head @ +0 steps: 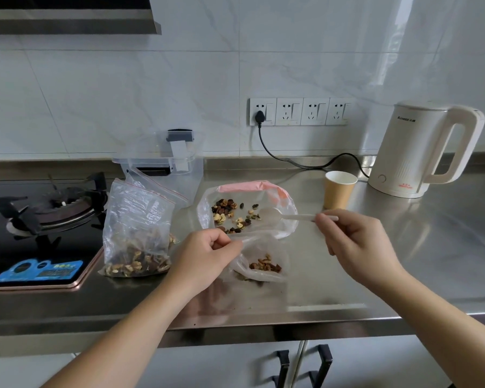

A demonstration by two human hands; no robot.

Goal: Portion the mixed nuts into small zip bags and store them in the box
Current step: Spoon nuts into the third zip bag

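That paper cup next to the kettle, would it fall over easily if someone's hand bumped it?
Probably yes. The paper cup looks empty, so it is likely very light. It is narrower at the base than at the rim, and the steel counter looks smooth, so a nudge might slide it or tip it. Once down, it would likely roll in a curve.

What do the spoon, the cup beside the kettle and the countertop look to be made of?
Spoon: translucent white plastic, probably; thin, light shows through the bowl. Cup: paper, it seems; matte tan outside, white inside, rolled rim. Countertop: brushed stainless steel by its look; grey, with soft reflections of the kettle.
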